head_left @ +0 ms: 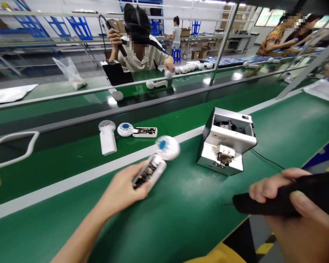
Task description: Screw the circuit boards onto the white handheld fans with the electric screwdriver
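My left hand (pixel 128 184) is closed around the handle of a white handheld fan (pixel 168 148) with a round head and a blue centre. The handle lies open on one face, and its circuit board shows. Over the front right of the bench, my right hand (pixel 285 191) grips a black electric screwdriver (pixel 252 202), its thin bit pointing left. Between and beyond the hands stands a silver screw feeder (pixel 226 142). Another opened fan (pixel 145 132) and a fan with its plain white back up (pixel 108 140) lie on the green belt past the held one.
A white wire frame (pixel 13 151) stands at the left. Across the line a co-worker (pixel 141 47) holds a dark screwdriver and touches a white part. Several white fan parts (pixel 192 67) sit near that person. A metal post (pixel 301 73) slants at the right.
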`<action>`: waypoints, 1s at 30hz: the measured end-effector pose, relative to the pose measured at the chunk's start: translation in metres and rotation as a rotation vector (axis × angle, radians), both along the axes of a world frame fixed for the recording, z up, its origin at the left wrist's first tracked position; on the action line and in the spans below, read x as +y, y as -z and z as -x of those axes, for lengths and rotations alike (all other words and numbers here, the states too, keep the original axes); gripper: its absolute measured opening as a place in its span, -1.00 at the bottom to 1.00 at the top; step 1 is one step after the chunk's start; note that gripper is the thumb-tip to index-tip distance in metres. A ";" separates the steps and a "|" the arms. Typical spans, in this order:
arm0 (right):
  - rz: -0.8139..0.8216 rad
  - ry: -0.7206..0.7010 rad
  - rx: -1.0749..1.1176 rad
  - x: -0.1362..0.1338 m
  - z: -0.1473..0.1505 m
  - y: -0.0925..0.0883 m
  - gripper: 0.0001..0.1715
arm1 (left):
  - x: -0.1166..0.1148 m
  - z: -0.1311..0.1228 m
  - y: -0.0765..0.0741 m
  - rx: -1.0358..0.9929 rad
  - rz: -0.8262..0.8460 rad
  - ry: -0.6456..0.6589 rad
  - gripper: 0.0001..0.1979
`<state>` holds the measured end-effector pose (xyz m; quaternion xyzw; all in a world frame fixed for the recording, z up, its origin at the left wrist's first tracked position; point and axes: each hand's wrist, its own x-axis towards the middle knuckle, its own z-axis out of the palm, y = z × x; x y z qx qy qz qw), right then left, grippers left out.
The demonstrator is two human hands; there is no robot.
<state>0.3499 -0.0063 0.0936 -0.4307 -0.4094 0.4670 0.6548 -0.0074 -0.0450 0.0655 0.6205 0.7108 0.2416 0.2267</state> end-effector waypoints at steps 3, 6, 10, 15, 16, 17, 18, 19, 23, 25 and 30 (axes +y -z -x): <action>-0.071 -0.030 -0.028 0.006 0.003 -0.006 -0.72 | 0.020 -0.062 0.008 0.016 0.033 0.504 -0.42; -0.126 -0.028 -0.073 0.009 -0.001 -0.012 -0.71 | 0.040 -0.101 0.028 0.054 -0.002 0.769 -0.41; -0.154 -0.018 -0.118 0.010 -0.006 -0.022 -0.73 | 0.059 -0.129 0.051 0.184 -0.109 0.733 -0.45; -0.332 0.003 -0.040 0.028 0.010 -0.032 -0.72 | 0.064 -0.139 0.054 0.240 -0.116 0.725 -0.42; -0.384 0.009 -0.025 0.034 0.015 -0.033 -0.71 | 0.064 -0.139 0.053 0.246 -0.111 0.734 -0.41; -0.429 0.013 -0.021 0.040 0.020 -0.034 -0.71 | 0.064 -0.139 0.051 0.258 -0.105 0.743 -0.41; -0.468 0.013 -0.026 0.046 0.025 -0.035 -0.71 | 0.064 -0.139 0.050 0.278 -0.099 0.751 -0.42; -0.498 0.014 -0.038 0.051 0.029 -0.036 -0.71 | 0.064 -0.140 0.049 0.302 -0.094 0.759 -0.42; -0.553 0.000 -0.075 0.066 0.040 -0.036 -0.75 | 0.063 -0.145 0.047 0.376 -0.082 0.781 -0.43; -0.555 -0.006 -0.081 0.071 0.043 -0.033 -0.75 | 0.063 -0.144 0.047 0.336 -0.072 0.780 -0.43; -0.585 -0.041 -0.116 0.080 0.048 -0.025 -0.73 | 0.080 -0.099 0.038 0.129 -0.072 0.709 -0.30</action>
